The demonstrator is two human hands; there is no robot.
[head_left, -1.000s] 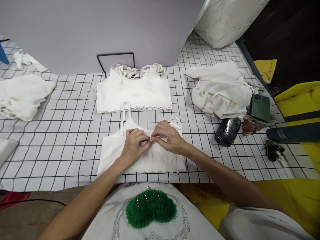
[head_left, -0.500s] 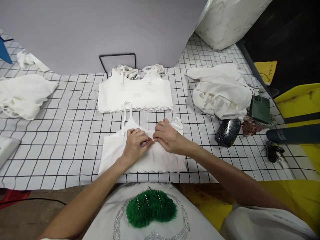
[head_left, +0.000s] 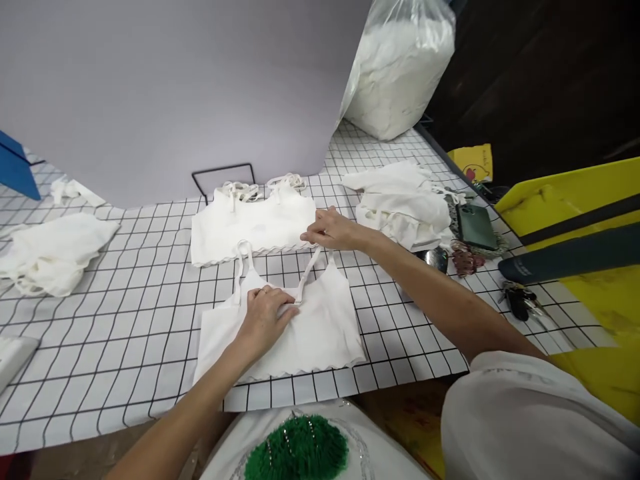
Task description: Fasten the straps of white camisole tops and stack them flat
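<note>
The right hand's (head_left: 333,230) thumb and fingertips pinch the far end of a white shoulder strap (head_left: 307,273), drawing it taut out beyond the neckline of the near camisole top (head_left: 320,330). The left hand's (head_left: 265,315) fingers lie close together on the top's chest, tips at the strap's near end; whether they pinch it or only press it down cannot be told. The near camisole top lies flat on the grid-patterned table cover (head_left: 125,333), scalloped hem toward the person.

Just beyond the near camisole top lies a second white top (head_left: 250,223), with a black wire stand (head_left: 223,175) behind that. To the right of the near camisole top are a heap of white garments (head_left: 400,203), a green phone (head_left: 475,225) and a bunch of keys (head_left: 520,301). Well to its left sits another white pile (head_left: 50,252).
</note>
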